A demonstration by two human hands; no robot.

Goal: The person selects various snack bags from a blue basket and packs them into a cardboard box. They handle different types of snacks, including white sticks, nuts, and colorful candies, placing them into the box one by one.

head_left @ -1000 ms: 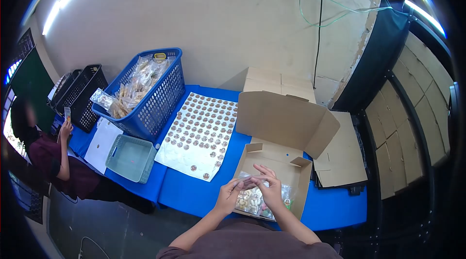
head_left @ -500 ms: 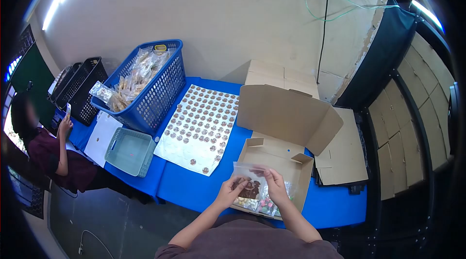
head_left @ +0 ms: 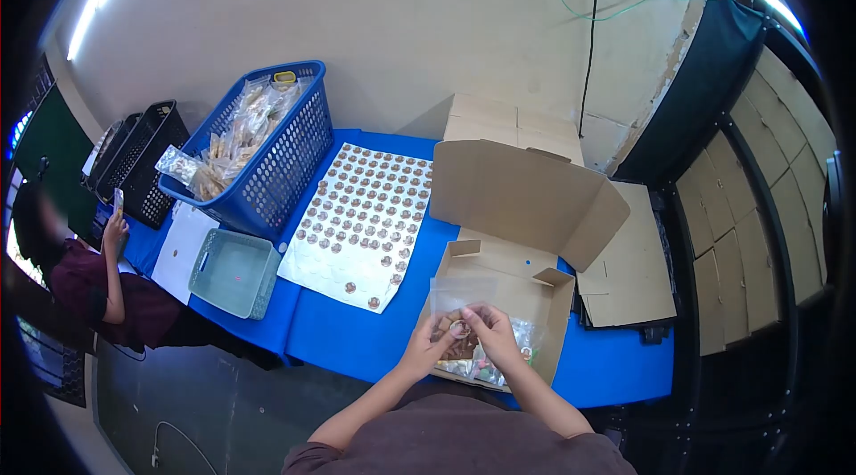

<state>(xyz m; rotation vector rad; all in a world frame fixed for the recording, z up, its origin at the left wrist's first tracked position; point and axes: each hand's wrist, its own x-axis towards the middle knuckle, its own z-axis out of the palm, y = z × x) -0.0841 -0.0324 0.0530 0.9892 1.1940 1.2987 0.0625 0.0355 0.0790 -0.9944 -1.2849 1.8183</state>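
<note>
Over the front of an open cardboard box (head_left: pixel 535 283), my left hand (head_left: pixel 428 346) has its fingers closed on a clear plastic bag (head_left: pixel 459 295) with brown pieces in it. My right hand (head_left: pixel 492 332) pinches at the same bag from the other side, close to a small round sticker (head_left: pixel 458 329) at the fingertips. Bags of colourful pieces (head_left: pixel 526 337) lie in the box below my hands. To the left is a white sheet (head_left: pixel 312 266) with rows of round brown stickers.
A blue basket (head_left: pixel 283 154) full of filled bags stands at the back left, with a pale green tray (head_left: pixel 234 274) before it. Black crates (head_left: pixel 147 163) and a person (head_left: pixel 80 288) holding a phone are farther left. Flat cardboard (head_left: pixel 624 270) lies right of the box.
My hands have come closer together on the bag, and my right hand has moved slightly down and left. The bag's clear upper part now stands up above my fingers. The view has shifted a little.
</note>
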